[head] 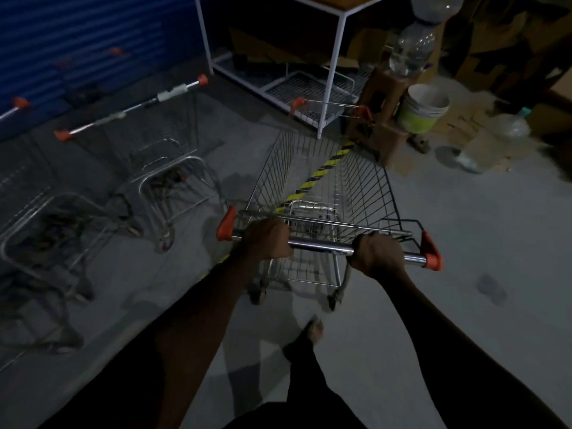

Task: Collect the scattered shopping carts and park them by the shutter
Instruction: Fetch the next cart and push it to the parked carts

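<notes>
A wire shopping cart (325,181) with orange corner caps stands in front of me on the grey floor. My left hand (267,239) and my right hand (379,253) are both shut on its chrome handle bar (322,246), left hand near the left cap, right hand near the right cap. The blue shutter (93,38) fills the upper left. Two other carts stand in front of it: one (161,168) mid-left with an orange-tipped handle, and another (40,230) at the far left, partly cut off by the frame edge.
A white metal frame rack (335,66) stands just beyond the cart's nose. Brown blocks (380,119), a white and green bucket (422,108), clear plastic bottles (411,48) and cardboard crowd the upper right. Yellow-black tape (322,171) crosses the floor. My foot (312,332) shows below.
</notes>
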A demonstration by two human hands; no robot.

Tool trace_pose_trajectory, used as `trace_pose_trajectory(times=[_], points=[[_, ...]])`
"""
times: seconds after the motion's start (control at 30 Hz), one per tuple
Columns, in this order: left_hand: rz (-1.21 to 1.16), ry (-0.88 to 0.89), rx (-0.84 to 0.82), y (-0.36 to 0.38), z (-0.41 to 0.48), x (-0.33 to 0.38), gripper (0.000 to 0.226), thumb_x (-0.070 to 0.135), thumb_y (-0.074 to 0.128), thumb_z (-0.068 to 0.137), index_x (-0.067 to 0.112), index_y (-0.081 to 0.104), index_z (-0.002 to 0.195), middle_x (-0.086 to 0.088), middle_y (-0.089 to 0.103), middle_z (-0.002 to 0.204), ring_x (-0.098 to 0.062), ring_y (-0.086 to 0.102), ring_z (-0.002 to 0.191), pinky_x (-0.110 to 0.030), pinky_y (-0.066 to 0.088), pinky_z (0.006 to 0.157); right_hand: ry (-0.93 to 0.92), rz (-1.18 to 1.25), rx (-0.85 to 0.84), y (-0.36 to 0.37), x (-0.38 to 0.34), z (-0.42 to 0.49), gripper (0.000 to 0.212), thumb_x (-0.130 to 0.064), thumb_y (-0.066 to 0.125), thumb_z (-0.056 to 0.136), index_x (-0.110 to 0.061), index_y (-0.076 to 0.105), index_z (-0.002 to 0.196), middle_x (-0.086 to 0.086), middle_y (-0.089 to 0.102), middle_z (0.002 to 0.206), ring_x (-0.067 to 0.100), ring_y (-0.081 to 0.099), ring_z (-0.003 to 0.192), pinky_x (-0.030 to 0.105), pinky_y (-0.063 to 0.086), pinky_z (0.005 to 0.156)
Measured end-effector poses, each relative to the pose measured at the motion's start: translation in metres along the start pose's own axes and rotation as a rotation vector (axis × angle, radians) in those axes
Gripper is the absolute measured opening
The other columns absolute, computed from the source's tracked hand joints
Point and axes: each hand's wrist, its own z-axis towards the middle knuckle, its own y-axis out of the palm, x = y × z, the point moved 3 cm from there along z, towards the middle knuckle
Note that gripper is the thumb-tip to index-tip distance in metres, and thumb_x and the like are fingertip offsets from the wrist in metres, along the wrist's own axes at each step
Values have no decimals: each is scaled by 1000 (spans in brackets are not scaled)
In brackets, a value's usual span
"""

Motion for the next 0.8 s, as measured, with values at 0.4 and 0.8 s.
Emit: trace_pose_trajectory(times=[0.4, 0.8], points=[[-68, -96, 29, -53, 226, -34, 38, 45, 64, 76, 20, 68, 103, -5, 69, 103, -29, 65, 99, -34, 50, 79, -40, 119, -144, 85, 94, 248, 43, -46, 77, 40, -23, 41, 48, 1, 39, 40, 22, 45, 31, 15, 20, 37], [-76, -186, 35, -123, 403, -126, 39, 45, 64, 74, 15, 70, 99, -8, 70, 105, -31, 65, 99, -37, 54, 82, -119, 32, -213, 163, 97, 463, 40, -45, 41, 68, -11, 57, 55, 11, 51, 48, 29, 52, 38, 29, 42, 42]])
